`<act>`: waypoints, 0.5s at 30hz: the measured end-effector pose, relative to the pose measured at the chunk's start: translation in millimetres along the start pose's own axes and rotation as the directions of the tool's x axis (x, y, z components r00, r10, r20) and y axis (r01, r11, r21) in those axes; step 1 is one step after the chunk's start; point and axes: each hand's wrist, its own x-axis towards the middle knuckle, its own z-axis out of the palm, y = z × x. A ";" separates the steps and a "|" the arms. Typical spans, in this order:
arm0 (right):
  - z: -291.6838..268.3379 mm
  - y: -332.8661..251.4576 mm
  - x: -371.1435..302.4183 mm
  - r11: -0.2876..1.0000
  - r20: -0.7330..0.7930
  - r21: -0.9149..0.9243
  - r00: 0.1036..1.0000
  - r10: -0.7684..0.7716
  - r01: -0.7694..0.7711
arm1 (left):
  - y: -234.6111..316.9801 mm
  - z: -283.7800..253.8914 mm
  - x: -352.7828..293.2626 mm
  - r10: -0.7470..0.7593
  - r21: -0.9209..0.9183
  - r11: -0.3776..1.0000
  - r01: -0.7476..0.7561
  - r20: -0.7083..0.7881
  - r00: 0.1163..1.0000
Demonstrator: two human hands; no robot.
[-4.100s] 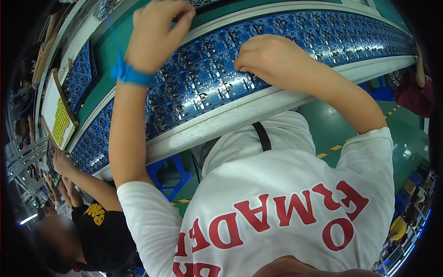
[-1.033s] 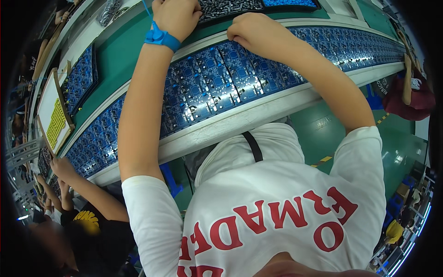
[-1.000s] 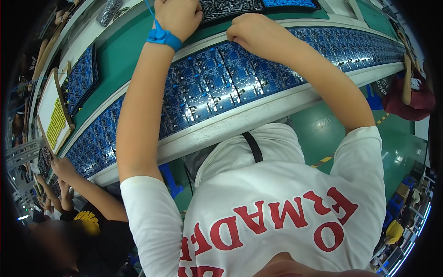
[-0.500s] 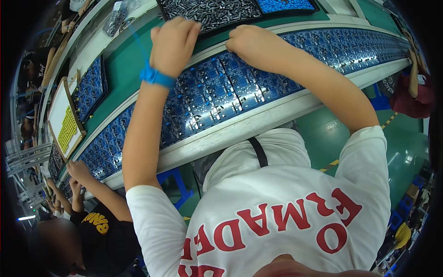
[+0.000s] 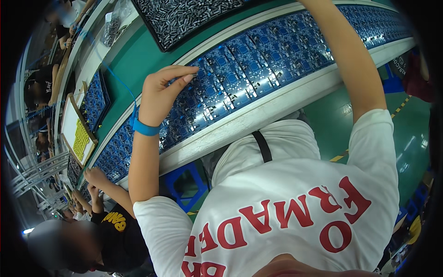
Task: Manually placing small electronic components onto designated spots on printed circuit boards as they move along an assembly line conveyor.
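My left hand [image 5: 161, 94] is above the row of blue circuit boards [image 5: 221, 76], near their far edge. Thumb and forefinger are pinched together; whatever small thing may be between them I cannot make out. A blue wrist strap [image 5: 146, 128] with a thin cord circles that wrist. My right forearm [image 5: 339, 44] reaches across the boards to the upper edge of the picture, where the hand is cut off. Just beyond my left hand lies a black tray [image 5: 162, 45] of small dark cylindrical parts, likely capacitors. Several small blue parts stand on the boards near my left fingertips.
A pale rail [image 5: 258, 99] runs along the bench's near side. To the left are a framed white board with yellow parts [image 5: 84, 143] and a stack of blue boards [image 5: 95, 101]. A co-worker's hand [image 5: 96, 176] works at the lower left. A plastic bag [image 5: 110, 30] lies beyond.
My left hand has come from the tray's edge down over the boards. My right hand has gone up out of the picture. The view has shifted, leaving the blue parts' tray almost outside it.
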 end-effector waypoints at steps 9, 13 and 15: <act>3.1 -4.6 -21.0 0.991 0.090 -0.111 0.994 -0.068 0.078 | 2.1 22.0 4.2 0.055 0.197 0.980 -0.040 -0.072 0.996; -1.4 -5.1 -16.3 1.000 0.186 -0.015 0.982 0.020 -0.018 | 8.9 29.3 8.7 0.121 0.347 0.934 -0.087 -0.077 0.990; -1.8 -3.5 -17.1 0.999 0.153 0.029 0.988 0.013 -0.018 | 4.5 30.6 13.0 0.236 0.525 0.831 -0.186 -0.030 0.971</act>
